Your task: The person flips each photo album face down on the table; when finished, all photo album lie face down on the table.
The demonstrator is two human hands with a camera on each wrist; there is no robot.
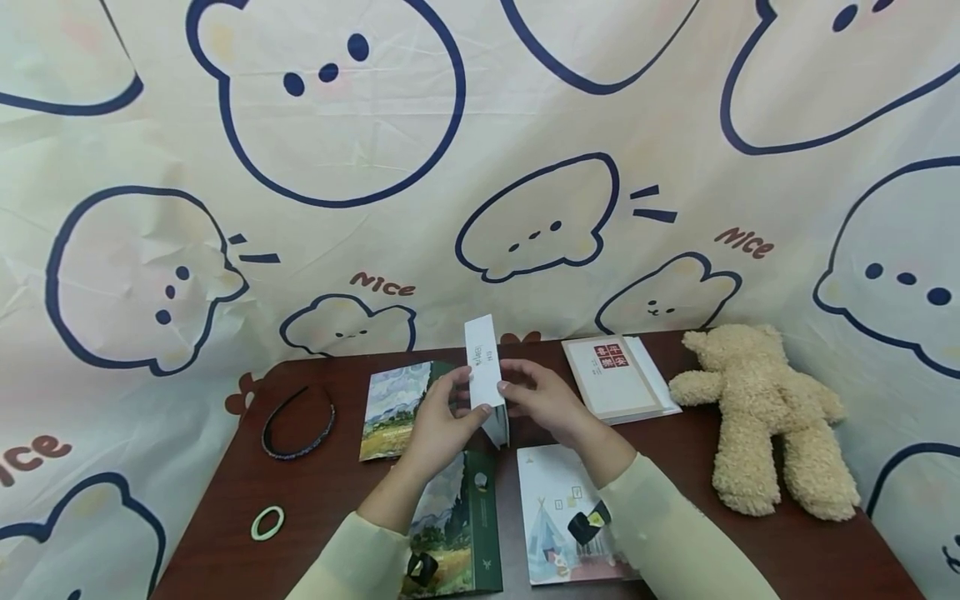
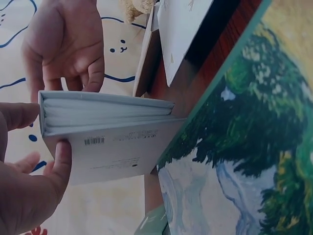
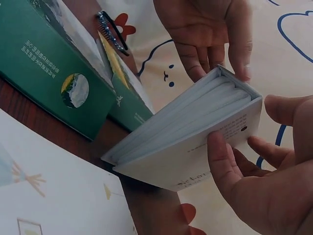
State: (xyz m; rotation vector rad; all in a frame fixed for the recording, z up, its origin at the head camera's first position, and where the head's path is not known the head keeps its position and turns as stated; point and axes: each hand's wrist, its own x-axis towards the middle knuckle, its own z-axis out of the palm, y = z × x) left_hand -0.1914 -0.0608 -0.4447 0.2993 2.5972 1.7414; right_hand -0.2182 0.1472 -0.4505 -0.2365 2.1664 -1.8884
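A thick white hardcover book (image 1: 483, 358) stands on end over the middle of the table, its spine towards the head camera. From the left, my left hand (image 1: 442, 421) holds it, thumb near the spine and fingers on the cover with a barcode (image 2: 94, 141). My right hand (image 1: 551, 402) grips the opposite side, fingertips pressed on the other cover (image 3: 195, 156). Page edges (image 3: 190, 117) show between the covers, which spread slightly towards the bottom. Right by the book's lower end lies a landscape-painted book (image 1: 442, 525) with a green spine.
Another painted book (image 1: 393, 408) lies behind my left hand. A white illustrated book (image 1: 551, 517) is below my right forearm. Farther right are a cream book with red characters (image 1: 600, 379) and a teddy bear (image 1: 750, 417). A dark headband (image 1: 300, 450) and pale green ring (image 1: 257, 527) lie left.
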